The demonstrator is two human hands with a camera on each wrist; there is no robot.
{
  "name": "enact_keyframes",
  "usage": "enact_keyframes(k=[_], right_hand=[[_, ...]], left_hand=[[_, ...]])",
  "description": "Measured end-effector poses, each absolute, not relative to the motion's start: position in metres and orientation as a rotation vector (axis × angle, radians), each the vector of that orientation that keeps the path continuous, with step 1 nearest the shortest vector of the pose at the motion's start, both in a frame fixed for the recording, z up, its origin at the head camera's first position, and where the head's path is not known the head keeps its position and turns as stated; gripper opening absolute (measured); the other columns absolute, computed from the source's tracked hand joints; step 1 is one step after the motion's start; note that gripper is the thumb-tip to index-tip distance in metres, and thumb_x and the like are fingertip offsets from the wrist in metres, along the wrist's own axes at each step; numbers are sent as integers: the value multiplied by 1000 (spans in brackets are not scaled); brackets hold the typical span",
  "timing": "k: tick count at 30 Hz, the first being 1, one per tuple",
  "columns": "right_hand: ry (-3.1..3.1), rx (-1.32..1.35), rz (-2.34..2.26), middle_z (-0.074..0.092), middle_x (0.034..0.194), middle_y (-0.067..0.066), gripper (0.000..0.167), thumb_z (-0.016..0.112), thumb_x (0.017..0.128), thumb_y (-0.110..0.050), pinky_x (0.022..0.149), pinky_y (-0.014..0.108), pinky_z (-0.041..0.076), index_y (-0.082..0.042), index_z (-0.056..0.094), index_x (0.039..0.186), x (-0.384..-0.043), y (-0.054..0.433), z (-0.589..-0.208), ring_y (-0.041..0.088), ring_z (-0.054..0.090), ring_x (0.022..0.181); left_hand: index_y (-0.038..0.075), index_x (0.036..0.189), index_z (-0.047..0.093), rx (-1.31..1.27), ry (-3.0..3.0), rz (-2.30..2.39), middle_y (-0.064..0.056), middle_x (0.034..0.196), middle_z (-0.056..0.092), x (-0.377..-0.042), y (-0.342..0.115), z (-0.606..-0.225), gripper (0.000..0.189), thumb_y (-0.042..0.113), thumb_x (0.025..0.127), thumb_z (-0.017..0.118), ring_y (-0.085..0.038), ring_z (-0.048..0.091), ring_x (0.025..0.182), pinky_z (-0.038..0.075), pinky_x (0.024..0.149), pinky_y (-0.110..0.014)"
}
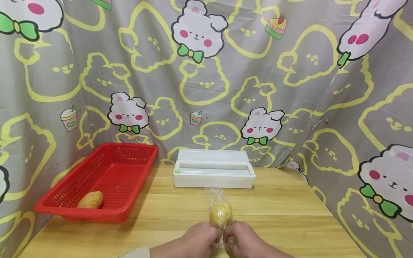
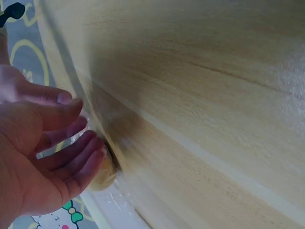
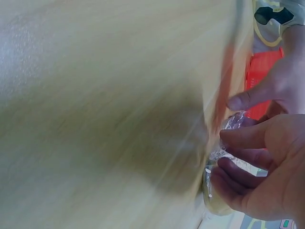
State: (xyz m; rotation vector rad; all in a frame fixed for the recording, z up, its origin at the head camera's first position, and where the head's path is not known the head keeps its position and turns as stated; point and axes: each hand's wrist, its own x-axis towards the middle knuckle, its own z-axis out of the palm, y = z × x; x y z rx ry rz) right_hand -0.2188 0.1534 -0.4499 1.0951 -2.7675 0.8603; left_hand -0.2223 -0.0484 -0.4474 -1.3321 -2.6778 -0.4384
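A potato (image 1: 221, 214) lies on the table, wrapped in clear cling film (image 1: 215, 194) that stretches out loosely beyond it and is crumpled at its near end. Close together at that near end, my left hand (image 1: 201, 237) and right hand (image 1: 242, 237) hold the film with curled fingers, one from each side. From the right wrist, bunched film (image 3: 232, 122) shows by the right thumb and fingers, with the potato (image 3: 218, 202) beyond the fingers. The left wrist view has the potato (image 2: 106, 175) partly hidden behind the left fingers.
A white cling film box (image 1: 214, 180) with its lid raised stands at the back of the wooden table (image 1: 274, 208). On the left is a red plastic basket (image 1: 135, 186), holding one bare potato (image 1: 91, 200) at its near end. Patterned curtains (image 1: 206, 86) enclose the table.
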Motion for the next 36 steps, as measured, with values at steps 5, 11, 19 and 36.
enact_keyframes(k=[5, 11, 19, 36], right_hand=[[-2774, 1034, 724, 58, 91, -13, 22, 79, 72, -5, 72, 23, 47, -24, 69, 70, -217, 152, -451, 2, 51, 88], [-2675, 1019, 647, 52, 94, -11, 22, 78, 73, -6, 74, 24, 44, -25, 68, 72, -214, 150, -449, 4, 46, 91], [-2681, 945, 544, 64, 119, 3, 28, 76, 75, -5, 92, 46, 51, -27, 59, 73, -210, 147, -445, 23, 58, 111], [-2683, 1022, 897, 55, 72, -9, 12, 55, 101, -3, 56, 17, 42, -14, 50, 100, -217, 149, -445, -5, 45, 64]], left_hand=[[19, 77, 72, -1278, -2558, -434, 13, 73, 57, -225, -50, -449, 14, 10, 72, 81, 3, 46, 66, 37, 59, -10], [24, 85, 78, -1166, -2408, -392, 5, 88, 58, -226, -52, -452, 18, 14, 70, 82, -6, 50, 78, 44, 71, -22], [20, 75, 70, -1146, -2329, -378, 0, 99, 63, -226, -53, -449, 14, 12, 71, 80, -14, 59, 90, 51, 85, -33], [18, 77, 55, -1139, -2464, -599, 17, 63, 48, -233, -49, -440, 26, -2, 79, 72, 5, 39, 58, 46, 84, -29]])
